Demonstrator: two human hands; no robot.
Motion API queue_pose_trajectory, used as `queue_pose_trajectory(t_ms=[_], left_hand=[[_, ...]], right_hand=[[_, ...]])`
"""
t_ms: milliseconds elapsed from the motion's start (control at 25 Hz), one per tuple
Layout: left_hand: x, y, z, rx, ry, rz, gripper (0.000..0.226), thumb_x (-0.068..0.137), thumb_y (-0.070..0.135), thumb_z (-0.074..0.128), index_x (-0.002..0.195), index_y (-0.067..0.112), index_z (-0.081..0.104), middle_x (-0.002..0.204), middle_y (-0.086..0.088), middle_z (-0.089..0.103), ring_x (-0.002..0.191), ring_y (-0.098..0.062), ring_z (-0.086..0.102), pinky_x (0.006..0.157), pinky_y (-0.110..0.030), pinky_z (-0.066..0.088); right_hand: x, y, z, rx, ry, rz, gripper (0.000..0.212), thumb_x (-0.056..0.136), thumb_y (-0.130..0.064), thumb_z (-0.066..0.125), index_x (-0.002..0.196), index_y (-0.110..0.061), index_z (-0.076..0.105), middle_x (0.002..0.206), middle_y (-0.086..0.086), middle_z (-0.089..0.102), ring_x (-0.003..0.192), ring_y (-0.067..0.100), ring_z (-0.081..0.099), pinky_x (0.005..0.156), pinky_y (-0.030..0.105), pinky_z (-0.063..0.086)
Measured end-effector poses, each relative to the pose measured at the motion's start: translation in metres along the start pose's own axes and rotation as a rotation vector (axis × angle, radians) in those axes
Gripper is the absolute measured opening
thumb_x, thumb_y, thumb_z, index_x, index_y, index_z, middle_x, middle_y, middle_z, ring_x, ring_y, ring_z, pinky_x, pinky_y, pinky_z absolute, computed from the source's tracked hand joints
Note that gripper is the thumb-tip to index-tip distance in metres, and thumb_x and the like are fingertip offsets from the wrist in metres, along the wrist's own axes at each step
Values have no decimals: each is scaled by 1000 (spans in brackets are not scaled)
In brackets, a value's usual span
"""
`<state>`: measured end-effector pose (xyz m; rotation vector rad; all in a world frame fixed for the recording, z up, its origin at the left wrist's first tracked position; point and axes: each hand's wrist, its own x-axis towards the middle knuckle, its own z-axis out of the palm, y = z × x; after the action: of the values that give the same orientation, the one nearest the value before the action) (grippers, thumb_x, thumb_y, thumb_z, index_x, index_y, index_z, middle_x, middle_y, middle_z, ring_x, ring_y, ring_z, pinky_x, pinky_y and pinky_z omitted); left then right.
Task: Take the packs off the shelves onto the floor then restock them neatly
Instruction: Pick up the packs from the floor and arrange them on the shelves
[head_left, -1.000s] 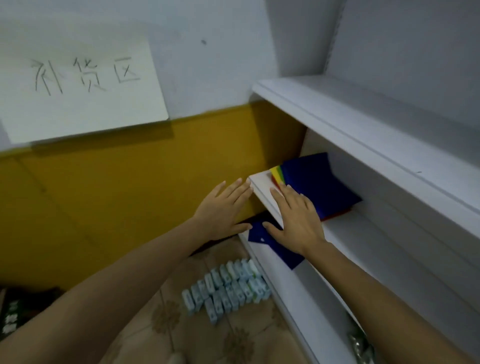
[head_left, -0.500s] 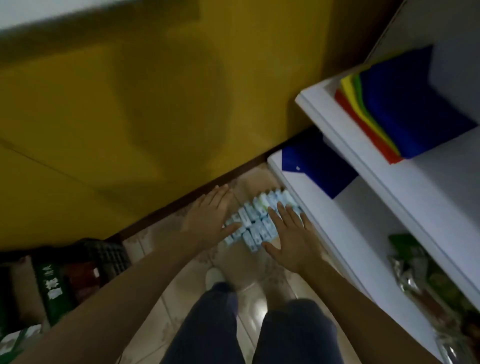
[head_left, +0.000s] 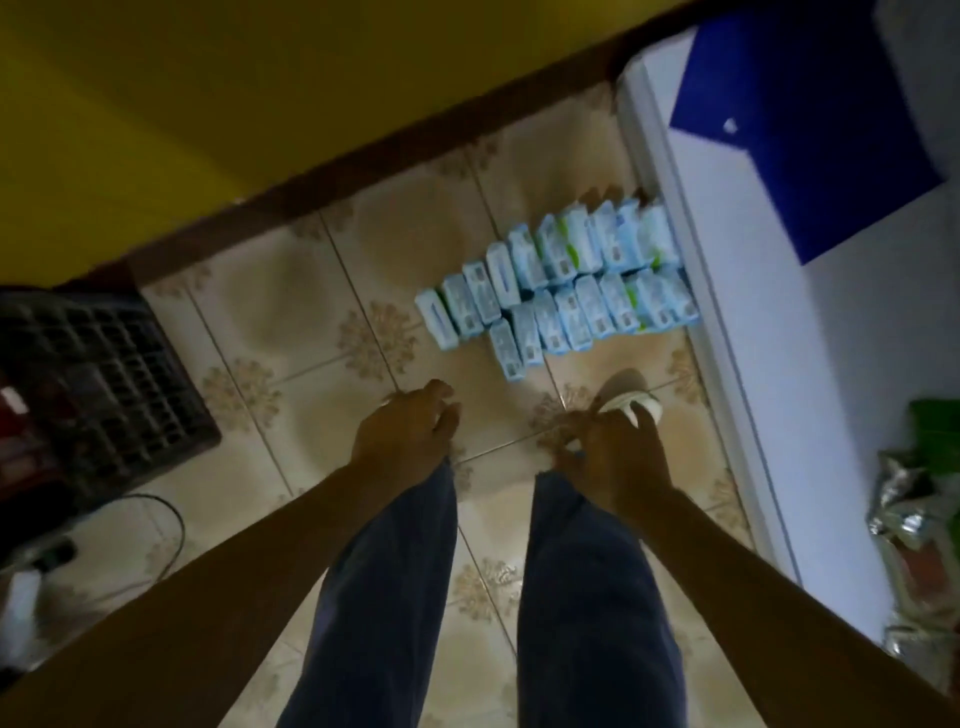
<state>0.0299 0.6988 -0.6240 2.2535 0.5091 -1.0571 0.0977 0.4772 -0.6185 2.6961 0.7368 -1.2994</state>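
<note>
Fingers of left hand (head_left: 405, 434) and right hand (head_left: 615, 457) hang loosely curled, empty. Light-blue packs (head_left: 561, 291) look soft and light; squeeze rows endwise.

Pale-blue packs (head_left: 558, 291); floral beige floor (head_left: 291, 322)

Light-blue packs (head_left: 558, 288) stood on edge in two tight rows on the tiled floor (head_left: 322, 291), against the white shelf (head_left: 737, 364) base.

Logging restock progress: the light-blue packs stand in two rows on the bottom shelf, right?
No. The head view shows the light-blue packs in two rows on the tiled floor, beside the bottom shelf, not on it.
</note>
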Motion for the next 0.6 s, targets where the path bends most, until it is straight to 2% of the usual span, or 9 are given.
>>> queue_pose_trajectory(t_ms=[80, 160, 280, 400, 520, 600], left_hand=[[53, -7, 42, -7, -35, -44, 36, 102, 34, 35, 131, 18, 50, 112, -10, 67, 102, -31, 61, 83, -35, 48], [109, -14, 82, -36, -49, -90, 34, 102, 32, 36, 127, 15, 52, 105, -15, 66, 95, -34, 61, 74, -32, 44], [195, -18, 141, -171, -67, -207, 40, 101, 42, 38, 126, 15, 53, 123, -11, 61, 109, -32, 58, 85, -33, 45], [260, -22, 182, -257, -83, -301, 53, 99, 51, 39, 128, 8, 51, 127, -11, 58, 113, -30, 56, 83, -30, 40], [282, -35, 195, -298, -42, -258, 44, 102, 37, 39, 136, 10, 44, 134, -14, 55, 121, -32, 53, 94, -35, 42], [265, -41, 190, -349, -103, -240, 39, 103, 30, 38, 134, 6, 46, 128, -18, 57, 116, -35, 55, 94, -37, 44]], right_hand=[[69, 19, 29, -48, -19, 12, 34, 96, -44, 43, 116, -22, 58, 105, 6, 68, 101, 28, 61, 93, 37, 40], [134, 33, 61, -23, -22, 28, 33, 97, -43, 43, 115, -19, 56, 104, 8, 66, 98, 28, 62, 89, 37, 41], [213, 43, 114, 23, 3, 44, 37, 98, -42, 44, 113, -12, 59, 104, 9, 64, 97, 28, 62, 75, 34, 41], [254, 43, 150, -14, 29, 42, 36, 98, -39, 45, 107, -10, 64, 106, 10, 66, 100, 28, 63, 70, 31, 36], [262, 42, 162, -27, 57, -11, 30, 100, -31, 45, 111, -10, 63, 111, 11, 65, 105, 29, 62, 76, 33, 43], [246, 43, 156, 18, 37, -34, 29, 101, -30, 41, 114, -12, 60, 113, 11, 63, 105, 29, 60, 77, 34, 44]])
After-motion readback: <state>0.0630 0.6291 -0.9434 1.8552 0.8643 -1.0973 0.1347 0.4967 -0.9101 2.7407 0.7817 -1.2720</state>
